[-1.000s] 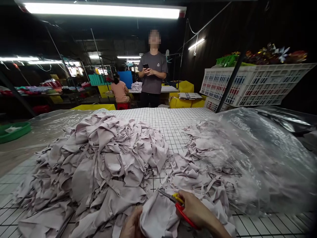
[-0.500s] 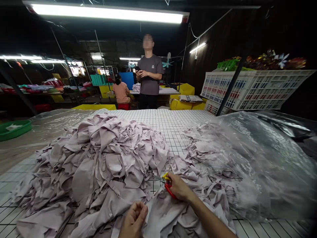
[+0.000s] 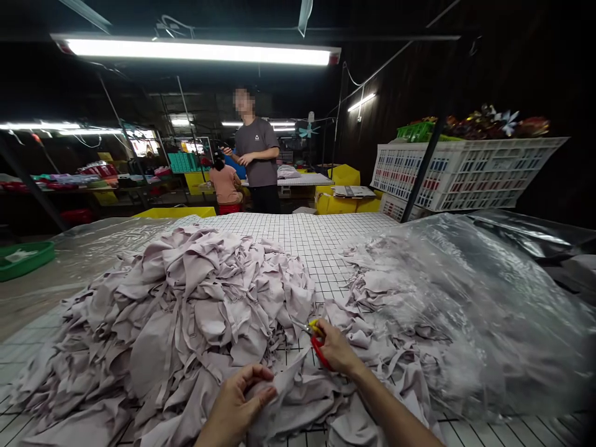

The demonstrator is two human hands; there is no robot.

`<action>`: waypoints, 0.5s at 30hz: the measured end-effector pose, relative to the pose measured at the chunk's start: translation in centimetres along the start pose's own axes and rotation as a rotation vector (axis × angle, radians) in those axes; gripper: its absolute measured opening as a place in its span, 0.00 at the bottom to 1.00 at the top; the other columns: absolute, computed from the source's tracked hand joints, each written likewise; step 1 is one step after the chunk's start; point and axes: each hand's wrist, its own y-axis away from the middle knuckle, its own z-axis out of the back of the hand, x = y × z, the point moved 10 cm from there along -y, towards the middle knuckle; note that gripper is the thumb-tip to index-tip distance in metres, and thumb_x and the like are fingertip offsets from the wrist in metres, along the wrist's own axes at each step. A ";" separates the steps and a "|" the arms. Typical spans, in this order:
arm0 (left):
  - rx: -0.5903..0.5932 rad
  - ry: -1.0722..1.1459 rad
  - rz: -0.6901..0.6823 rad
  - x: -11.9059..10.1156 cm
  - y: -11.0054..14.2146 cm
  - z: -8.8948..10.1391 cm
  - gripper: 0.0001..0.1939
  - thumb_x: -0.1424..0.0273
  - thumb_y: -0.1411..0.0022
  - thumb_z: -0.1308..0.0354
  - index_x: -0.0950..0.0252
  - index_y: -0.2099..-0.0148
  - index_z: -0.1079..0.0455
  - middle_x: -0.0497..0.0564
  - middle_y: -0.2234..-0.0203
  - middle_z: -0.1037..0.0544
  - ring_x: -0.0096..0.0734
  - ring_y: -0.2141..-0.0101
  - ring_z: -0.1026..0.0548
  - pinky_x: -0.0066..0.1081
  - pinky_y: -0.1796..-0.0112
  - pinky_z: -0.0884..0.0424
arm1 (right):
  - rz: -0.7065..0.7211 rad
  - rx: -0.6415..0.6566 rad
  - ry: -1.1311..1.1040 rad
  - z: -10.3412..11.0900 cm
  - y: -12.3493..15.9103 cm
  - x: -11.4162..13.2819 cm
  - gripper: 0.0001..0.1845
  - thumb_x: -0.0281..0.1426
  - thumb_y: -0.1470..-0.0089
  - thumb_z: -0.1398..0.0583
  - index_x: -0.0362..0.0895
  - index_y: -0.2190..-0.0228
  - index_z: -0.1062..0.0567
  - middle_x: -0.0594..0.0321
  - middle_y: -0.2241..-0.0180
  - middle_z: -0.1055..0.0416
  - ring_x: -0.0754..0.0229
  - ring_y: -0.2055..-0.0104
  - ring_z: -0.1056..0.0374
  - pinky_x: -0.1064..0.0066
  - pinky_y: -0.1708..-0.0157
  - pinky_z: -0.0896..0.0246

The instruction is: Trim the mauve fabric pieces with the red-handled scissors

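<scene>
My right hand (image 3: 338, 351) grips red and yellow scissors (image 3: 315, 338), blades pointing left over the gap between two heaps. My left hand (image 3: 239, 397) pinches a pale mauve fabric piece (image 3: 298, 397) at the near edge, fingers closed on the cloth. A big pile of the same mauve fabric pieces (image 3: 177, 316) fills the left of the gridded table (image 3: 316, 239). A second heap of strips (image 3: 372, 310) spills from a clear plastic bag (image 3: 470, 298) on the right.
A person in a grey shirt (image 3: 256, 161) stands beyond the table; another in orange (image 3: 226, 183) sits behind. White crates (image 3: 465, 171) stand at the back right, a green tray (image 3: 23, 257) at the left, yellow bins (image 3: 344, 192) further back.
My right hand moved the scissors forward and left, away from the piece I held. My left hand came up and took the cloth's edge. The standing person stepped left.
</scene>
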 end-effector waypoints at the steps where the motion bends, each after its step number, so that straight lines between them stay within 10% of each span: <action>1: -0.039 -0.057 -0.030 -0.7 -0.1 0.6 0.12 0.61 0.45 0.39 0.65 0.64 0.28 0.52 0.69 0.22 0.36 0.65 0.26 0.28 0.64 0.33 | 0.006 -0.034 -0.007 1.5 -0.1 0.4 0.07 0.26 0.54 0.45 0.45 0.69 0.34 0.67 0.73 0.33 0.63 0.71 0.38 0.75 0.71 0.45; 8: -0.310 -0.425 -0.532 -7.2 -3.1 0.2 0.13 0.70 0.38 0.50 0.61 0.65 0.23 0.54 0.69 0.25 0.37 0.62 0.26 0.31 0.57 0.31 | 0.019 -0.493 -0.164 12.7 4.2 6.3 0.08 0.34 0.53 0.41 0.44 0.70 0.33 0.66 0.75 0.34 0.62 0.71 0.37 0.75 0.71 0.42; 15: -0.368 -0.438 -0.323 -0.9 0.4 -5.3 0.18 0.57 0.39 0.48 0.61 0.64 0.21 0.57 0.66 0.26 0.43 0.63 0.28 0.38 0.60 0.32 | -0.178 -0.139 -0.061 5.1 9.7 5.5 0.03 0.29 0.59 0.44 0.45 0.75 0.32 0.69 0.81 0.38 0.65 0.78 0.42 0.78 0.79 0.48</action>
